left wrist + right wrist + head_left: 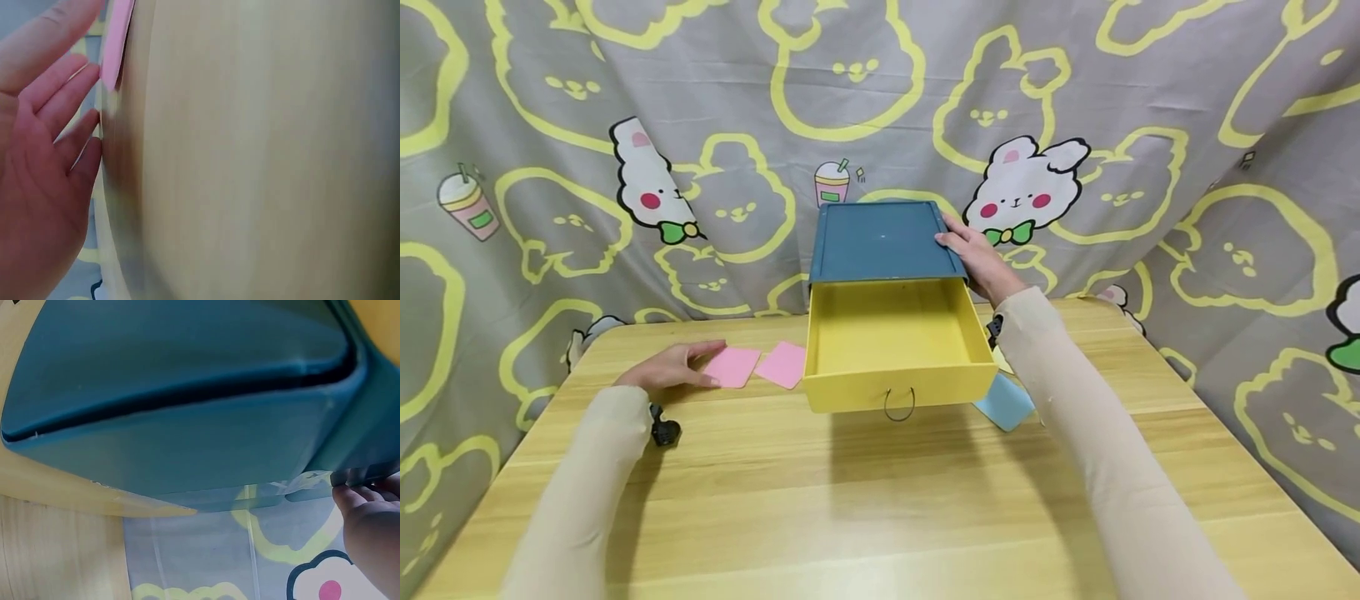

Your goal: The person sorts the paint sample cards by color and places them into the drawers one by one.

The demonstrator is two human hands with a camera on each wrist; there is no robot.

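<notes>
A dark blue box (880, 242) with its yellow drawer (898, 387) pulled far out is held tilted above the table; the drawer's inside is bare. My right hand (981, 258) grips the box by its far right side, and in the right wrist view its fingertips (350, 497) meet the box's edge. Over on the left, my left hand (673, 365) lies at the left edge of a pink card (735, 367), thumb and fingers spread apart. A second pink card (782, 364) lies between that one and the box. The left wrist view shows the fingers nearly straight beside the pink card (115, 47).
Right of the drawer, a light blue card (1006, 403) and a bit of a pale yellow card (1002, 360) lie partly hidden on the wooden table (760, 508). A grey patterned curtain (880, 100) hangs close behind the table's far edge.
</notes>
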